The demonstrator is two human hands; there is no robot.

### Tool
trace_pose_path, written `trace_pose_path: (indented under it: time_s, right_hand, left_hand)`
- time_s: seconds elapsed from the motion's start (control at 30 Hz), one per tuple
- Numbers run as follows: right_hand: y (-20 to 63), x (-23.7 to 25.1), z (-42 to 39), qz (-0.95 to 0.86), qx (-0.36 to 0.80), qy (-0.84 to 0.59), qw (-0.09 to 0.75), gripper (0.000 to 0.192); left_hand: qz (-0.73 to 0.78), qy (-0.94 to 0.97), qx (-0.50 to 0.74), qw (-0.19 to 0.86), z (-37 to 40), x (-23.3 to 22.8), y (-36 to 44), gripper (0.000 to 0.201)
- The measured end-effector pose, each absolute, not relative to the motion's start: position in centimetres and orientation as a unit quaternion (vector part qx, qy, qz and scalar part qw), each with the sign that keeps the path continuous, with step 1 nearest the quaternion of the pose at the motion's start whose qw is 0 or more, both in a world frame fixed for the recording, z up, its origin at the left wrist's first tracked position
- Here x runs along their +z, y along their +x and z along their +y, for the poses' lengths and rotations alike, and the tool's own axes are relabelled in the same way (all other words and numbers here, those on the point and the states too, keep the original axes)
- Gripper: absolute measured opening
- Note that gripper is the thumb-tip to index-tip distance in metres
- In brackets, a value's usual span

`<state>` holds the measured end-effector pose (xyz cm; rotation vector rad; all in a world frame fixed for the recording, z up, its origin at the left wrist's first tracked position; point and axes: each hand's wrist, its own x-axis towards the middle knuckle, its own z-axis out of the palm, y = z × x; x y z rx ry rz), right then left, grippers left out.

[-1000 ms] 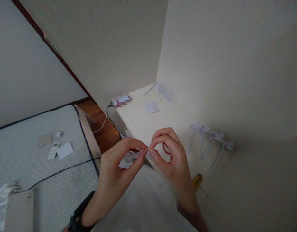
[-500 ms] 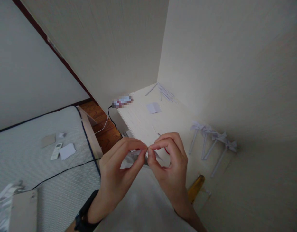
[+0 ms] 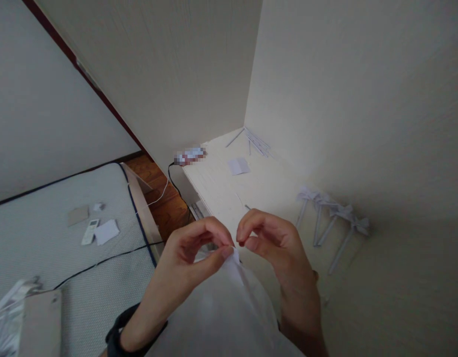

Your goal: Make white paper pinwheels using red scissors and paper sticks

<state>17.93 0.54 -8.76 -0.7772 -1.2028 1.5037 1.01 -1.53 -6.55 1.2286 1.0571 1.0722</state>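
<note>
Pale corner of a room: white bench (image 3: 214, 186) set against two bare walls, bed (image 3: 46, 258) off to the left.

Nearest, left hand (image 3: 187, 258) raised over white cloth at the chest, dark watch (image 3: 117, 337) on the wrist. Thumb and forefinger closed tight on the peak of a thin white paper (image 3: 234, 259), lifted to a point and hard to tell from the cloth below. Right hand (image 3: 279, 245) just beside it, fingers (image 3: 247, 232) curled in, thumb and forefinger tips almost meeting, clear of the paper by a small gap. Impossible to tell whether pinching anything.

Probably best done so: keep the left pinch small and firm, right at the paper's edge. Bring the right fingertips in close to the left ones, so as to leave no slack between the two grips. Work gently; likely to tear or crease under a hard tug. Hold both hands up in plain view, away from the cloth, to keep the white edge readable.

Further out on the bench, a row of paper bows (image 3: 333, 213) on thin stems near the right wall. Beyond, a paper square (image 3: 239, 166), then loose sticks (image 3: 254, 143) in the far corner. A black cable (image 3: 172, 179) down the bench's left side. On the bed, a remote (image 3: 89, 232) and a note (image 3: 106, 231).
</note>
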Motion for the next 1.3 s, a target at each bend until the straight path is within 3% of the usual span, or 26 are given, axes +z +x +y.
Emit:
trace_pose_path:
  time_s: [0.57, 1.1, 1.3]
  right_hand:
    - [17.4, -9.8, 0.9, -0.493, 0.67, -0.208, 0.515, 0.009]
    - [17.2, -9.6, 0.5, -0.552, 0.582, -0.213, 0.558, 0.005]
    - [17.2, -9.7, 0.7, -0.57, 0.549, -0.203, 0.577, 0.008]
  left_hand:
    - [0.424, 0.563, 0.473, 0.529, -1.9, -6.3, 1.5, 0.012]
    - [0.391, 0.656, 0.537, 0.358, -2.4, -7.0, 1.6, 0.018]
    - [0.385, 0.673, 0.529, 0.344, -2.4, -6.7, 1.4, 0.017]
